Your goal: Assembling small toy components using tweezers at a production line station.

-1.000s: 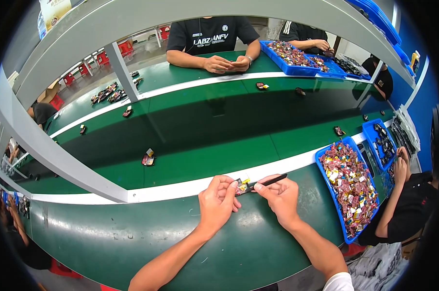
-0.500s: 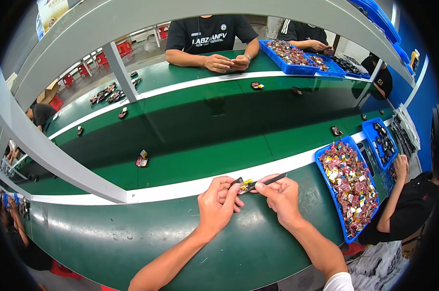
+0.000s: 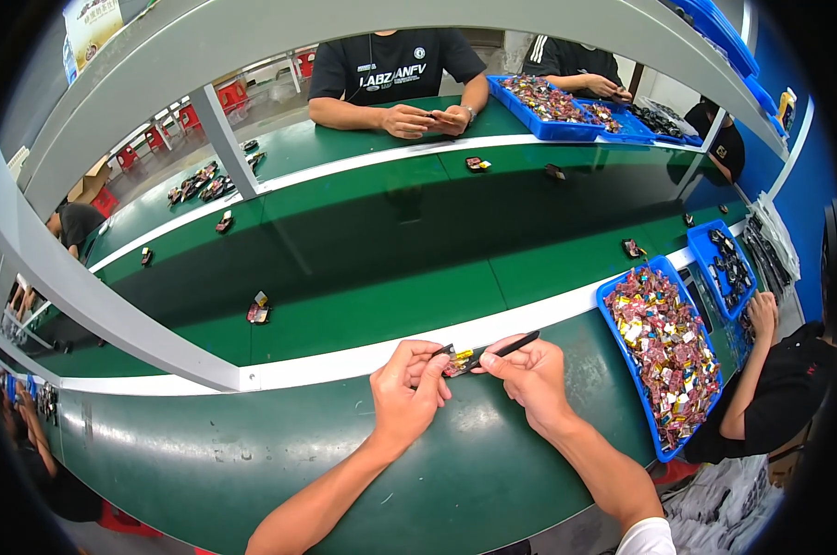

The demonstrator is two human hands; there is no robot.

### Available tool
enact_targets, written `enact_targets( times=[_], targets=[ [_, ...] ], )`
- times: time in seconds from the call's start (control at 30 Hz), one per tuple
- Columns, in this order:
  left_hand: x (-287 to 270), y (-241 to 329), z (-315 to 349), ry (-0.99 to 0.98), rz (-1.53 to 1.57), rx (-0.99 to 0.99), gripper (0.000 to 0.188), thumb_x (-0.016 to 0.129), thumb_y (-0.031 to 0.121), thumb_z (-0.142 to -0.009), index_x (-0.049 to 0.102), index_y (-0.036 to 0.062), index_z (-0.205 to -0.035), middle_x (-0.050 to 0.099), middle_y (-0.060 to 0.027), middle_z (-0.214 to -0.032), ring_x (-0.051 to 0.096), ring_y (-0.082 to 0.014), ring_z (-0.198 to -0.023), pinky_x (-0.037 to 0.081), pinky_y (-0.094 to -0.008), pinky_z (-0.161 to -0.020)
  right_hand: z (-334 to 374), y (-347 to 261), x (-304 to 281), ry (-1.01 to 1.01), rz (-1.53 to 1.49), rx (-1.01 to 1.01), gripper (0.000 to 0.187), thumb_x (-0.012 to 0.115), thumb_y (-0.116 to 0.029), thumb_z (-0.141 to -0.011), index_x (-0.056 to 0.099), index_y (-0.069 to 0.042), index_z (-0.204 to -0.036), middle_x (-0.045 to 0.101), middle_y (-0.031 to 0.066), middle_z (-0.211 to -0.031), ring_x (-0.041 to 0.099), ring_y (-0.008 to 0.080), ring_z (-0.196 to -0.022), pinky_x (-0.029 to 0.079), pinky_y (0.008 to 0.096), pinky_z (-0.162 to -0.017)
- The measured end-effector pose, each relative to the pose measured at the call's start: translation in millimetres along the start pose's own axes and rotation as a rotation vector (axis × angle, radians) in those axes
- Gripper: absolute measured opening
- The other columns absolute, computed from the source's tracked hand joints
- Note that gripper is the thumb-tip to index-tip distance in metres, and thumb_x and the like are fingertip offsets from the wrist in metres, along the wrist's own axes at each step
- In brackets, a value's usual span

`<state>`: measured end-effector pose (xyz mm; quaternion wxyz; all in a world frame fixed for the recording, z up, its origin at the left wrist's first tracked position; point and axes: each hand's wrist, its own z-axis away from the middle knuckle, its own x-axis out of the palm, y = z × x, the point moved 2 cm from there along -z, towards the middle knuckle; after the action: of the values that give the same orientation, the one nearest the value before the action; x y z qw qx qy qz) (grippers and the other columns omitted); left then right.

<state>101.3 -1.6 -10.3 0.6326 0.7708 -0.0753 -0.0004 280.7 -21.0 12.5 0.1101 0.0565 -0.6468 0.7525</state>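
Note:
In front of me, above the near edge of the white rail, my left hand (image 3: 405,393) pinches a small black-cased electronic part (image 3: 455,361). A reddish board and a yellow piece show in it. My right hand (image 3: 535,384) is closed around a slim black stick-shaped tool (image 3: 519,343), whose exact kind I cannot make out. The tool slants down to the left, its lower end at the part. My fingers partly cover both things where they meet.
A blue tray (image 3: 660,440) heaped with small reddish boards stands right of my hands. Beyond it is a blue tray (image 3: 695,242) of black parts. A green conveyor belt (image 3: 381,314) carries several parts. A grey post (image 3: 113,305) rises at left. Co-workers sit opposite and at right.
The parts on the belt have shifted slightly left. My hands stay together at nearly the same place, the tool still at the part. The person opposite has moved their hands slightly apart.

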Motion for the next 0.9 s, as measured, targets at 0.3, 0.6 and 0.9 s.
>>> enact_targets(
  times=[0.3, 0.6, 0.9],
  targets=[
    [-2, -2, -1, 0.06, 0.038, -0.033, 0.01, 0.063, -0.001, -0.095, 0.062, -0.0054, -0.104, 0.069, -0.0095, -0.075, 0.061, -0.0099, -0.054, 0.045, -0.0221, -0.043, 1, 9, -1, 0.008, 0.083, -0.146, 0.013, 0.072, 0.007, -0.088, 0.065, 0.008, -0.099, 0.072, 0.0141, -0.091, 0.071, 0.0158, -0.084, 0.058, 0.0231, -0.073],
    [1, 0, 4, 0.084, -0.164, 0.139, 0.011, 0.064, -0.001, -0.095, 0.061, -0.0065, -0.104, 0.069, -0.0123, -0.079, 0.064, -0.0122, -0.057, 0.049, -0.0232, -0.047, 1, 6, 3, 0.012, 0.005, -0.114, 0.012, 0.07, 0.007, -0.089, 0.066, 0.008, -0.1, 0.072, 0.0131, -0.094, 0.071, 0.0152, -0.086, 0.058, 0.0236, -0.076],
    [2, 5, 1, 0.104, -0.084, 0.041, 0.01, 0.065, -0.001, -0.095, 0.063, -0.0073, -0.102, 0.07, -0.0116, -0.078, 0.063, -0.0116, -0.055, 0.048, -0.0232, -0.045, 1, 9, 2, 0.012, 0.03, -0.179, 0.014, 0.071, 0.007, -0.088, 0.065, 0.008, -0.1, 0.072, 0.0132, -0.094, 0.071, 0.0158, -0.087, 0.058, 0.0238, -0.076]
  ],
)
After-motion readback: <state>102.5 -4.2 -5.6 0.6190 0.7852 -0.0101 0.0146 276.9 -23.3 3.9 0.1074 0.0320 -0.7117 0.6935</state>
